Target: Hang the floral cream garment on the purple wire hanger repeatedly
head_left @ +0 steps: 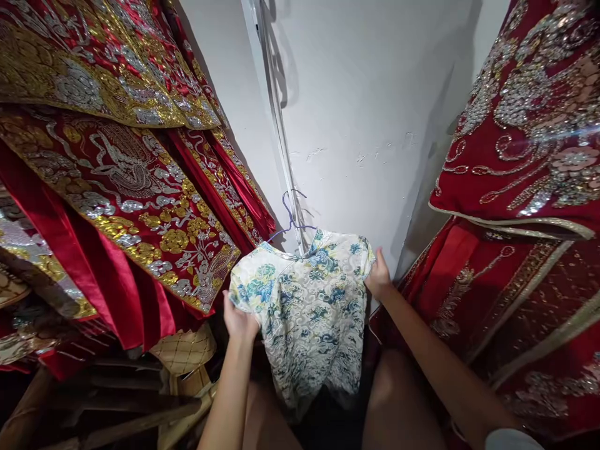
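A short white top with blue, green and yellow floral patterns [319, 300] hangs in front of me on a thin purple hanger [291, 220]. My left hand [239, 320] grips the edge of the sleeve on the left side, its fingers partly hidden by the cloth. At the opposite sleeve, my right hand [379, 275] pinches the hem with the thumb pointing up. Between my hands the top is spread out, its collar near the hanger and its lower edge above my legs.
Red garments with gold and silver embroidery [173, 237] hang at the left, beaded red garments [525, 144] at the right. Behind the top are a pale wall [356, 112] and a metal rail [276, 106]. Wooden pieces [140, 394] lie at the lower left.
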{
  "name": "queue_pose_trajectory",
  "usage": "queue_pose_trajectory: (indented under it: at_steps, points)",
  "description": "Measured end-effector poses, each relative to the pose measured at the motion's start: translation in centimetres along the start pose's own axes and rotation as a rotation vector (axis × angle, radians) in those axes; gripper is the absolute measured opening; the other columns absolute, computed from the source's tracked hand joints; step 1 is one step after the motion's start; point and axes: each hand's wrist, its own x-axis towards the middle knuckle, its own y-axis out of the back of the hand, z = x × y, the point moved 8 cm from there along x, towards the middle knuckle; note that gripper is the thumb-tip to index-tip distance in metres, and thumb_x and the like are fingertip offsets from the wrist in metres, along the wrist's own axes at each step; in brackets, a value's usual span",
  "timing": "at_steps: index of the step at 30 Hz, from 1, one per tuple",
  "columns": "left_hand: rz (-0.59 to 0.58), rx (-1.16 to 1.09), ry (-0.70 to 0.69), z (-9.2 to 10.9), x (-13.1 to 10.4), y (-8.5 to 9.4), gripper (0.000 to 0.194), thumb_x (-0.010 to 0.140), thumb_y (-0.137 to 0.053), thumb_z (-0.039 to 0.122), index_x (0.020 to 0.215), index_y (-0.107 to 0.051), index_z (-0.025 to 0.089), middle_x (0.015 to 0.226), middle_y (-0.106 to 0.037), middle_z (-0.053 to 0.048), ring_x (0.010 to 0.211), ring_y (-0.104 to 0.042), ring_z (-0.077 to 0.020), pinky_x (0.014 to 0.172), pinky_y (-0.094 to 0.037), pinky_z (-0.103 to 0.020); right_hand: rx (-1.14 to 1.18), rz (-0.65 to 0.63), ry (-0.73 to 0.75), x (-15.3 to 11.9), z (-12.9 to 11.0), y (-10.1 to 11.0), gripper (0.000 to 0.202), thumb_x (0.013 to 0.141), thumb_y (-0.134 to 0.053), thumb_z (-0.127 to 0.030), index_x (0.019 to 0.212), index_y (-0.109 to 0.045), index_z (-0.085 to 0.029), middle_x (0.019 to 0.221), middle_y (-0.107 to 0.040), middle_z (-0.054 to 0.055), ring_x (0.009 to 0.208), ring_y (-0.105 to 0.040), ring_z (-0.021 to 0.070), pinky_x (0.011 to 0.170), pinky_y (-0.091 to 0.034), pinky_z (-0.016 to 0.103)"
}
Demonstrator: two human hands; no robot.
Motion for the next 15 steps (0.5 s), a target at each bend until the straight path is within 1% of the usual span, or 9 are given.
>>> queue_pose_trajectory:
  at_steps: [2, 4, 5, 7, 9, 10, 11, 13, 15]
  points:
    - [0.092, -0.159, 0.019, 1.6, 0.2, 0.5, 0.073, 0.087, -0.035, 0.079, 0.126, -0.066, 0.025, 0.128, -0.068, -0.012, 0.126, -0.059, -0.0321, 0.105, -0.049, -0.05, 0.146, 0.081, -0.023, 1.1, 0.0, 1.1, 0.059, 0.086, -0.053, -0.071, 0.106, -0.069, -0.018, 0.101, -0.074, 0.011, 0.102, -0.069, 0.0305, 0.083, -0.057, 0.041]
    - [0.121, -0.191, -0.01, 3.5, 0.4, 0.3, 0.06, 0.088, -0.05, 0.068, 0.127, -0.065, 0.025, 0.133, -0.065, -0.011, 0.13, -0.056, -0.0305, 0.107, -0.047, -0.047, 0.282, 0.171, -0.027, 2.4, -1.0, 2.2, 0.062, 0.076, -0.061, -0.074, 0.105, -0.068, -0.019, 0.1, -0.074, 0.011, 0.107, -0.068, 0.0332, 0.087, -0.056, 0.043]
    - [0.132, -0.161, -0.04, 4.5, 0.6, 0.2, 0.055, 0.086, -0.058, 0.061, 0.126, -0.065, 0.025, 0.133, -0.065, -0.01, 0.129, -0.056, -0.0295, 0.107, -0.047, -0.044, 0.324, 0.215, -0.015, 3.1, -1.9, 2.7, 0.062, 0.073, -0.066, -0.072, 0.106, -0.067, -0.02, 0.104, -0.074, 0.011, 0.11, -0.067, 0.0333, 0.091, -0.055, 0.043]
    - [0.176, -0.05, -0.109, 6.4, 0.9, 0.6, 0.052, 0.078, -0.073, 0.047, 0.124, -0.066, 0.023, 0.128, -0.068, -0.008, 0.124, -0.059, -0.0279, 0.103, -0.048, -0.038, 0.343, 0.291, 0.035, 4.3, -4.3, 3.6, 0.06, 0.073, -0.068, -0.068, 0.11, -0.065, -0.021, 0.115, -0.071, 0.012, 0.121, -0.061, 0.032, 0.099, -0.051, 0.043]
    - [0.206, 0.102, -0.184, 8.0, 1.2, 1.3, 0.057, 0.069, -0.081, 0.035, 0.122, -0.066, 0.022, 0.123, -0.069, -0.007, 0.117, -0.062, -0.0263, 0.098, -0.049, -0.034, 0.336, 0.346, 0.085, 5.1, -6.9, 3.9, 0.059, 0.076, -0.066, -0.067, 0.114, -0.064, -0.021, 0.122, -0.068, 0.011, 0.131, -0.054, 0.0298, 0.105, -0.048, 0.043]
    - [0.196, 0.192, -0.219, 8.6, 1.3, 1.5, 0.057, 0.067, -0.082, 0.031, 0.121, -0.066, 0.021, 0.121, -0.069, -0.007, 0.113, -0.063, -0.0256, 0.096, -0.049, -0.032, 0.331, 0.347, 0.106, 5.2, -8.1, 3.7, 0.058, 0.078, -0.064, -0.066, 0.116, -0.064, -0.022, 0.122, -0.067, 0.011, 0.132, -0.052, 0.0289, 0.106, -0.047, 0.042]
    - [0.169, 0.293, -0.247, 8.9, 1.4, 1.7, 0.055, 0.065, -0.081, 0.029, 0.118, -0.067, 0.02, 0.118, -0.07, -0.006, 0.109, -0.063, -0.0248, 0.093, -0.049, -0.03, 0.329, 0.325, 0.123, 5.1, -9.1, 3.2, 0.057, 0.08, -0.063, -0.066, 0.116, -0.063, -0.022, 0.12, -0.068, 0.01, 0.132, -0.053, 0.0282, 0.105, -0.047, 0.042]
    - [0.078, 0.508, -0.261, 8.6, 1.6, 1.6, 0.042, 0.067, -0.077, 0.028, 0.108, -0.07, 0.019, 0.107, -0.071, -0.005, 0.099, -0.063, -0.0234, 0.087, -0.049, -0.029, 0.32, 0.207, 0.139, 3.8, -11.0, 1.3, 0.054, 0.083, -0.061, -0.065, 0.116, -0.064, -0.022, 0.113, -0.071, 0.008, 0.126, -0.058, 0.028, 0.102, -0.05, 0.042]
    - [0.003, 0.663, -0.235, 7.2, 1.4, 1.4, 0.024, 0.073, -0.071, 0.031, 0.093, -0.07, 0.018, 0.089, -0.07, -0.004, 0.087, -0.062, -0.0225, 0.079, -0.048, -0.029, 0.273, 0.006, 0.138, 0.9, -12.4, -1.4, 0.051, 0.089, -0.056, -0.063, 0.116, -0.066, -0.022, 0.102, -0.073, 0.007, 0.115, -0.063, 0.0278, 0.096, -0.053, 0.041]
